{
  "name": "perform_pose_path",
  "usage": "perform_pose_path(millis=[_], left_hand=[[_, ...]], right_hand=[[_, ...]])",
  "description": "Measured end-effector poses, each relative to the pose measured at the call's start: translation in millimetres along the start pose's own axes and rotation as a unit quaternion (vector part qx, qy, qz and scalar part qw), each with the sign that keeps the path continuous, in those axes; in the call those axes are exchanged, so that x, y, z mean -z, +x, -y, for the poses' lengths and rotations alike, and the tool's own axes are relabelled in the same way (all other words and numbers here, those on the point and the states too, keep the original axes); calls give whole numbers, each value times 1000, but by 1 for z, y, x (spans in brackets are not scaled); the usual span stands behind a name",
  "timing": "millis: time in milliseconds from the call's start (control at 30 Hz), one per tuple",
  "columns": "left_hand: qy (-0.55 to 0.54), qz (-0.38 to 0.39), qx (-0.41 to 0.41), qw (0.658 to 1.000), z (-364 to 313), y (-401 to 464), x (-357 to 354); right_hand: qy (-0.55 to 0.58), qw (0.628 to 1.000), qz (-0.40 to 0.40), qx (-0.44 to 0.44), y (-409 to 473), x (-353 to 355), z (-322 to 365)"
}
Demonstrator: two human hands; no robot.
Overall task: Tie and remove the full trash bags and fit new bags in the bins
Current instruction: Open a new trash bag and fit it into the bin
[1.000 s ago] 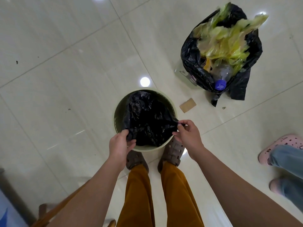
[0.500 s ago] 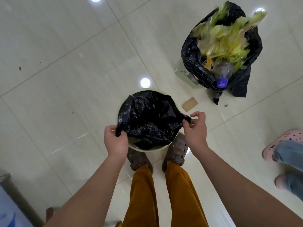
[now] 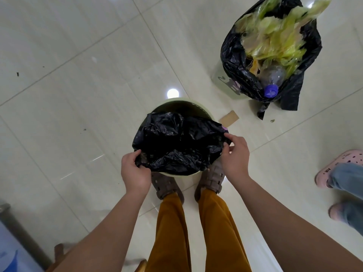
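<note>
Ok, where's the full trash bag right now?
In the head view, the full trash bag stands open on the floor at upper right, beyond the green bin, just past the cardboard scrap.

Both forearms bare, no sleeves visible down to the left hand [image 3: 135, 172] and right hand [image 3: 236, 154]; no rings, watch or bracelets seen; mustard-orange trousers [image 3: 172, 232] on both legs; grey-brown perforated clogs [image 3: 164, 184] with a strap across each, one per foot.

Glossy cream floor tiles [image 3: 82, 99] with thin grout lines mirror a round ceiling light [image 3: 172, 93]. A dark post [image 3: 21, 234] and pale blue surface [image 3: 11, 256] fill the lower-left corner.
</note>
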State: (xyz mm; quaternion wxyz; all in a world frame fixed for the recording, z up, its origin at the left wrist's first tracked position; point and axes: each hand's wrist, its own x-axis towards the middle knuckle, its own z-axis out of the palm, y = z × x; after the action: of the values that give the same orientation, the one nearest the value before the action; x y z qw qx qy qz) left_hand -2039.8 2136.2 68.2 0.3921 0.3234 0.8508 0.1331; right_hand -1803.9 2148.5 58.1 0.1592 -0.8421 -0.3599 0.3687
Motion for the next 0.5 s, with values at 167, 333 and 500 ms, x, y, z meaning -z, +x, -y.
perform_pose_path(millis=[167, 333, 500], left_hand=[[43, 36, -53, 997, 5, 4, 0], [94, 100, 48, 989, 10, 10, -4], [204, -16, -21, 979, -12, 8, -2]], right_hand=[[-32, 998, 45, -8, 2, -3, 0], [-70, 992, 100, -31, 6, -10, -9], [-124, 988, 86, -38, 7, -8, -5]])
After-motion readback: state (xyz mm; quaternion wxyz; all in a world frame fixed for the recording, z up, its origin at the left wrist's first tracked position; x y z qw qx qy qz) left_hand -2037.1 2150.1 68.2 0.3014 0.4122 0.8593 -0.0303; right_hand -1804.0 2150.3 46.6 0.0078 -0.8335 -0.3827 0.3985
